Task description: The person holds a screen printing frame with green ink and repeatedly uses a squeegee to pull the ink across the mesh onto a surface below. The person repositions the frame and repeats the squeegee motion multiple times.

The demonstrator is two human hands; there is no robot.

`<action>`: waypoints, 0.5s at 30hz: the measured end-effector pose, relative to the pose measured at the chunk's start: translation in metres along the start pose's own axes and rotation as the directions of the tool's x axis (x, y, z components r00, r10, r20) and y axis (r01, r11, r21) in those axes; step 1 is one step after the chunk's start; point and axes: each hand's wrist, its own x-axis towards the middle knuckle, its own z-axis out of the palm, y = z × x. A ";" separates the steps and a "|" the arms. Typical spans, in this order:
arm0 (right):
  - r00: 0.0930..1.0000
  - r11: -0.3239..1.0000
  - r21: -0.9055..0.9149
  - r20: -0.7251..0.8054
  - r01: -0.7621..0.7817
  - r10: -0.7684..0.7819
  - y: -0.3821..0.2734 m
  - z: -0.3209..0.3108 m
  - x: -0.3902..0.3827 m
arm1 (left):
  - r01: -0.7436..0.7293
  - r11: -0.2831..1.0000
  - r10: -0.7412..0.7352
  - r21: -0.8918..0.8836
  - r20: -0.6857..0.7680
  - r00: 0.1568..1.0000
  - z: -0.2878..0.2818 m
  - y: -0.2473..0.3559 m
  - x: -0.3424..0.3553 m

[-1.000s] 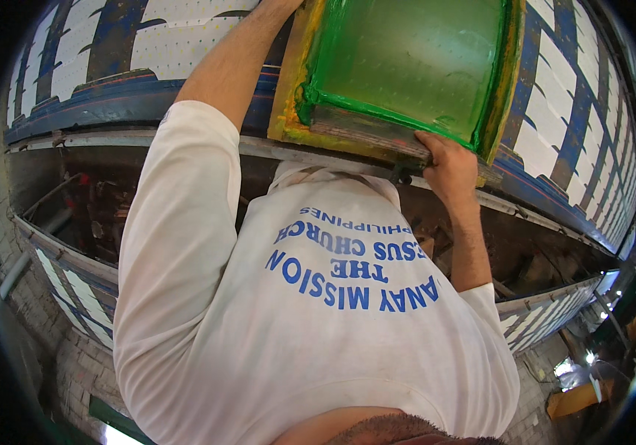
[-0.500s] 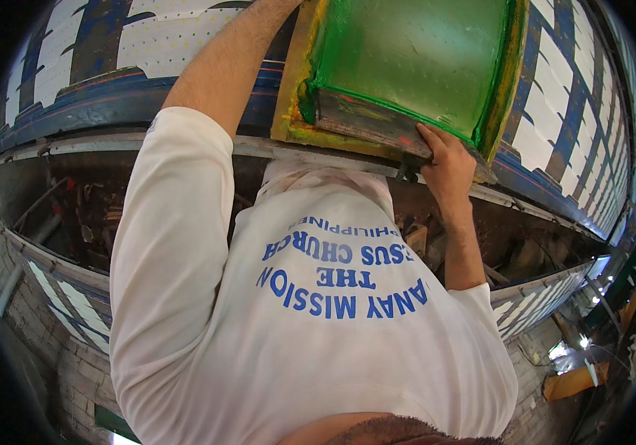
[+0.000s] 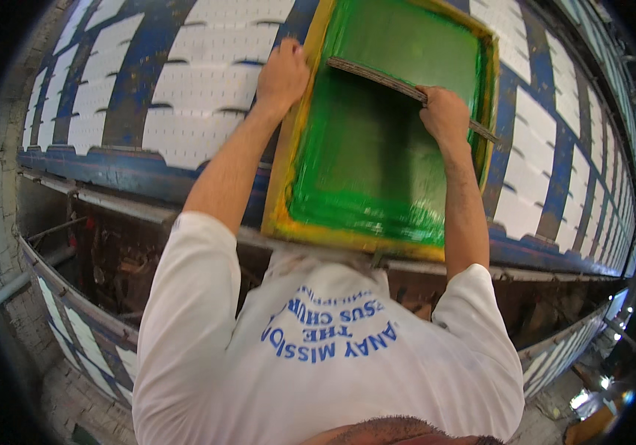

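Note:
A silk-screen printing frame [image 3: 276, 211] with yellow-stained edges and a green-inked mesh [image 3: 347, 159] lies over the printing table. My right hand [image 3: 445, 117] is closed around a thin, dark-edged squeegee [image 3: 373, 74], which slants across the mesh with its right end over the frame's right side. On the left, my left hand [image 3: 284, 80] is closed at the frame's outer left edge; its fingertips are partly hidden. Wet green ink [image 3: 377, 219] gathers along the near side of the mesh.
White cut pieces [image 3: 210, 78] lie in rows on the blue-stained table, left of the frame, and more white pieces [image 3: 529, 159] lie to its right. Below the table's near rail [image 3: 121, 199] is a dark recess with clutter. Another table [image 3: 73, 326] bearing white pieces stands nearer.
The squeegee in my right hand has gone from the frame's near edge to farther up the mesh. My left hand has come into view at the left edge. The whole frame shows lower now.

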 end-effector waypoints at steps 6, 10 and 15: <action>0.999 0.999 -0.015 0.033 -0.036 0.036 0.046 -0.001 0.135 | 0.034 0.999 -0.033 0.033 -0.009 0.999 -0.009 0.013 -0.005; 0.999 1.000 -0.025 -0.033 -0.006 0.005 0.065 0.002 0.200 | 0.037 0.996 -0.034 0.075 -0.041 0.999 -0.008 0.012 -0.004; 0.993 0.996 -0.027 -0.080 0.087 -0.089 0.076 0.014 0.224 | 0.020 0.995 -0.015 0.103 -0.054 0.998 -0.008 0.010 -0.005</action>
